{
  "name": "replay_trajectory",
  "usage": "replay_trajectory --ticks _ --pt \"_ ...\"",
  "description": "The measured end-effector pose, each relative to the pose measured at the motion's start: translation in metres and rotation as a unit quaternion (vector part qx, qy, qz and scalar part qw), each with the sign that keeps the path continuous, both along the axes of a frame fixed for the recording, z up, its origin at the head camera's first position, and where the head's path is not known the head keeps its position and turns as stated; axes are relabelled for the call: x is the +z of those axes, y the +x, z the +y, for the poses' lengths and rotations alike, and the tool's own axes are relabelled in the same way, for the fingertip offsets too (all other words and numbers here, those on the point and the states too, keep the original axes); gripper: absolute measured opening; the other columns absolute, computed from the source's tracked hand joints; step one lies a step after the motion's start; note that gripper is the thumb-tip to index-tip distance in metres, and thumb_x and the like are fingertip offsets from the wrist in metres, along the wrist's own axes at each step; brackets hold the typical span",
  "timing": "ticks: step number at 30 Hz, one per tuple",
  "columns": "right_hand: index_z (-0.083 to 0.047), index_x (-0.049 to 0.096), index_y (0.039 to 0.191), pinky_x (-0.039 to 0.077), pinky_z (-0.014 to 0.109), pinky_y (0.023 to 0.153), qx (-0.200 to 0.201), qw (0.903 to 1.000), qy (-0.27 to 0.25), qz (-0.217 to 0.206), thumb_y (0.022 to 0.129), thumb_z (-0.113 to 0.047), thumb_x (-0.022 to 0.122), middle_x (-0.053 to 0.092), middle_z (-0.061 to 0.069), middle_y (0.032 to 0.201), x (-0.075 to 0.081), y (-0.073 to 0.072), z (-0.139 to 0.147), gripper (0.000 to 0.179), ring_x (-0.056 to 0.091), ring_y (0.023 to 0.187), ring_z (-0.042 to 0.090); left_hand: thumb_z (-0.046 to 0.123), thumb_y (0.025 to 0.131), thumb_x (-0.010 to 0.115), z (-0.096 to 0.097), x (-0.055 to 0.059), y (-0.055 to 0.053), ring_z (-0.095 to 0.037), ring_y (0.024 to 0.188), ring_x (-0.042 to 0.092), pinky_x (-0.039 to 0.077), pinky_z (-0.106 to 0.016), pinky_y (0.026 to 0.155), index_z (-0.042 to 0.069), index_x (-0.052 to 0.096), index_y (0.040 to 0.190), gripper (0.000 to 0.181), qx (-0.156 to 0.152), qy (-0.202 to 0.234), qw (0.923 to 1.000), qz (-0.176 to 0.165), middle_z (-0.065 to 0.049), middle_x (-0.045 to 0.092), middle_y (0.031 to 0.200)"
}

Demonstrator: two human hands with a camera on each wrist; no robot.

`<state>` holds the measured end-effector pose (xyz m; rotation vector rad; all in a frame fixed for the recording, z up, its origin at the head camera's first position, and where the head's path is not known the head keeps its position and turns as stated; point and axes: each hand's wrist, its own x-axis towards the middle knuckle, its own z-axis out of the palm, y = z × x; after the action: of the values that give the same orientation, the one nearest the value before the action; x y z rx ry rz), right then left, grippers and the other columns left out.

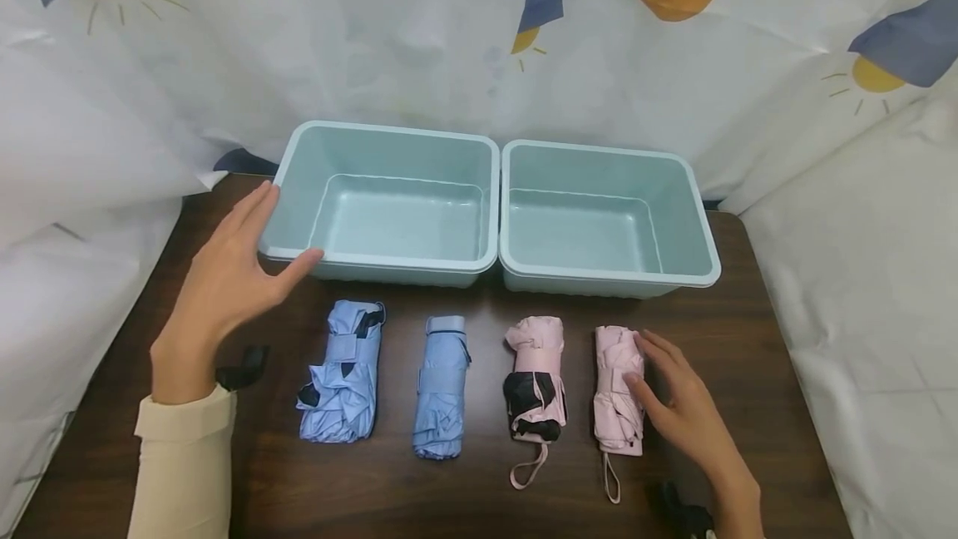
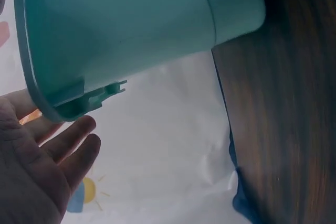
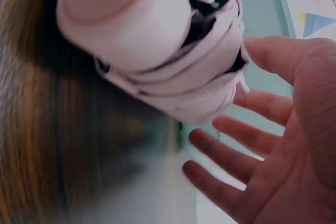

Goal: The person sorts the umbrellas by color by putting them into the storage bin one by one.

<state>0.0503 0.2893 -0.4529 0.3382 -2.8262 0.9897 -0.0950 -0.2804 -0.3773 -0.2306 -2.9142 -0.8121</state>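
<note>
While only the left wrist view shows the left bin's (image 2: 131,19) tabs (image 2: 107,93), both hands' (image 1: 230,277) (image 1: 684,412) fingers (image 3: 224,156) are apart

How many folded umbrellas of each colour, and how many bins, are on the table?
Blue folded umbrellas: 2
Pink folded umbrellas: 2
Pale teal bins: 2
Total: 6
</note>
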Motion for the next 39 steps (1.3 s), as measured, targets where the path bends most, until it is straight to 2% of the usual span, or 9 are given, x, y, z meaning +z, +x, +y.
replay_trajectory --ticks 3,10,12,14,17,24,30,33,39 --pt "-0.005 0.051 0.155 0.016 -0.004 0.113 0.001 0.9998 0.003 -0.021 0.092 -0.009 0.079 0.051 0.025 0.156 0.002 0.000 -0.005 0.069 0.053 0.136 0.050 0.052 0.092 0.074 0.000 -0.002 -0.005 -0.048 0.156 0.032 0.033 -0.083 0.112 0.021 0.024 0.170 0.098 -0.001 0.015 0.9999 -0.008 -0.012 0.022 0.178" --pt "-0.001 0.042 0.160 0.012 -0.007 0.108 -0.033 0.9971 0.024 -0.065 0.097 -0.020 0.077 0.048 0.029 0.159 0.007 0.003 -0.016 0.074 0.051 0.141 0.053 0.054 0.093 0.074 0.002 -0.003 -0.012 -0.050 0.156 0.032 0.034 -0.084 0.109 0.020 0.019 0.171 0.101 -0.011 0.027 0.9990 -0.035 -0.008 0.013 0.180" --pt "0.000 0.041 0.160 0.034 0.007 0.115 -0.049 0.9958 0.036 -0.069 0.098 -0.022 0.077 0.049 0.030 0.158 0.010 0.005 -0.020 0.075 0.059 0.135 0.051 0.054 0.094 0.073 0.005 -0.001 -0.014 -0.051 0.155 0.032 0.035 -0.084 0.108 0.021 0.015 0.172 0.103 -0.015 0.028 0.9984 -0.047 -0.008 0.010 0.181" --pt "0.000 0.041 0.160 0.054 0.030 0.109 -0.064 0.9938 0.049 -0.076 0.098 -0.024 0.076 0.050 0.030 0.158 0.013 0.005 -0.022 0.075 0.067 0.124 0.047 0.055 0.093 0.073 0.008 0.001 -0.016 -0.051 0.152 0.034 0.036 -0.084 0.107 0.021 0.012 0.172 0.105 -0.018 0.025 0.9980 -0.055 -0.008 0.008 0.181" --pt "0.000 0.040 0.160 0.058 0.063 0.086 -0.079 0.9907 0.063 -0.091 0.098 -0.027 0.076 0.051 0.030 0.157 0.018 0.005 -0.024 0.076 0.074 0.109 0.042 0.056 0.093 0.074 0.010 0.005 -0.018 -0.052 0.149 0.036 0.038 -0.083 0.106 0.021 0.010 0.172 0.108 -0.019 0.022 0.9977 -0.061 -0.010 0.009 0.180" --pt "-0.001 0.043 0.160 0.058 0.050 0.074 -0.122 0.9816 0.078 -0.124 0.099 -0.038 0.074 0.067 0.029 0.137 0.022 0.004 -0.028 0.077 0.074 0.088 0.028 0.059 0.091 0.075 0.010 0.008 -0.013 -0.054 0.148 0.037 0.038 -0.084 0.106 0.022 0.005 0.172 0.113 -0.004 0.022 0.9967 -0.078 -0.010 0.007 0.181" --pt "-0.004 0.044 0.160 0.054 0.042 0.066 -0.128 0.9810 0.078 -0.123 0.098 -0.039 0.075 0.063 0.026 0.143 0.019 0.009 -0.033 0.078 0.068 0.082 0.021 0.062 0.091 0.073 0.011 0.007 -0.014 -0.053 0.152 0.035 0.037 -0.084 0.106 0.026 -0.001 0.171 0.115 -0.006 0.022 0.9955 -0.092 -0.002 0.001 0.181" --pt "-0.005 0.044 0.160 0.054 0.046 0.067 -0.127 0.9823 0.079 -0.112 0.097 -0.038 0.076 0.060 0.025 0.147 0.015 0.010 -0.036 0.078 0.065 0.084 0.023 0.062 0.093 0.071 0.009 0.007 -0.014 -0.053 0.156 0.030 0.035 -0.083 0.108 0.025 -0.003 0.171 0.114 -0.011 0.013 0.9950 -0.099 0.002 -0.004 0.180" --pt "-0.005 0.041 0.162 0.056 0.067 0.082 -0.127 0.9824 0.080 -0.111 0.097 -0.038 0.075 0.054 0.027 0.153 0.012 0.010 -0.041 0.080 0.068 0.110 0.042 0.062 0.094 0.069 0.005 0.011 -0.013 -0.053 0.157 0.029 0.034 -0.083 0.110 0.022 -0.004 0.171 0.113 -0.019 0.005 0.9947 -0.101 0.004 -0.006 0.180"
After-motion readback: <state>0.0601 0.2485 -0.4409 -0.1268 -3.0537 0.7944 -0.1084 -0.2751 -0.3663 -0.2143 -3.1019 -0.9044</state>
